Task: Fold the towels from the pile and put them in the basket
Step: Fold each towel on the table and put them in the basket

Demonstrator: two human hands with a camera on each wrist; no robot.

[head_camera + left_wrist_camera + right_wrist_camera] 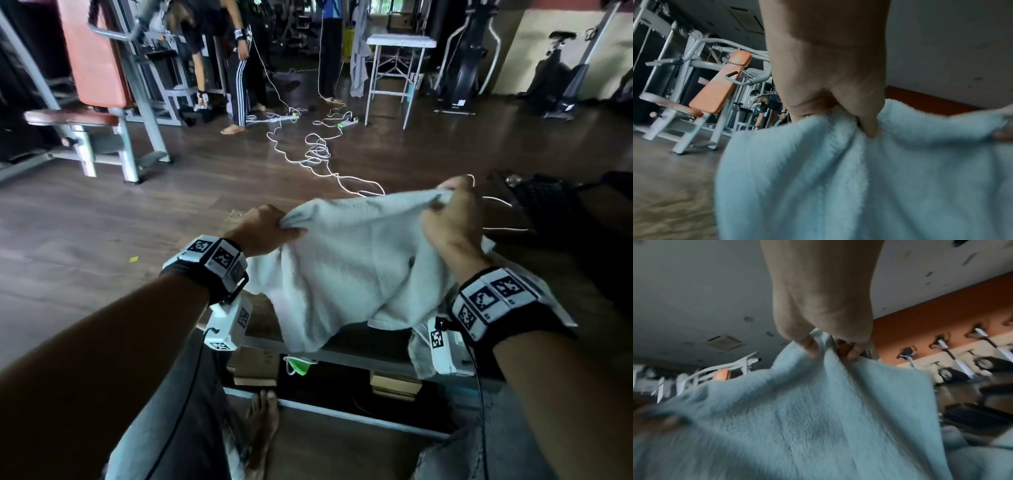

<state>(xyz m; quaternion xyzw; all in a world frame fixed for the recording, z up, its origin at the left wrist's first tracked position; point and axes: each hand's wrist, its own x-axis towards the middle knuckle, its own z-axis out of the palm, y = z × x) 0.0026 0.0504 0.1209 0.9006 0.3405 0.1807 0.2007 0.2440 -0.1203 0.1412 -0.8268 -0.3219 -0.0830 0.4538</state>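
**Q:** Left hand (pixel 265 228) and right hand (pixel 452 212) — what are they doing?

**R:** Both are closed on the pale towel (pixel 346 263). Each pinches the top edge between thumb and curled fingers, the left near 1 end of that edge, the right at the other. The wrist views show the cloth bunched into each grip, so I cannot tell whether these are true corners.

**Q:** Where is the towel?

**R:** Held up in the air between the 2 hands, above the worktop (pixel 342 349). Its lower part sags down toward the worktop's near edge. More pale cloth (pixel 419 356) lies under the right wrist, probably the rest of the pile.

**Q:** How will it handle?

**R:** I judge it soft, light and limp: thick terry, which droops wherever it is not held. It should not slip from a pinch, but it will not keep a crease. The corners are the best places to hold, so the edges hang straight.

**Q:** Anything in the way?

**R:** White cables (pixel 318 154) trail over the floor beyond. A dark slatted crate (pixel 544 195), to the right, may be the basket. Gym machines (pixel 102 85) and 2 other people stand well apart.
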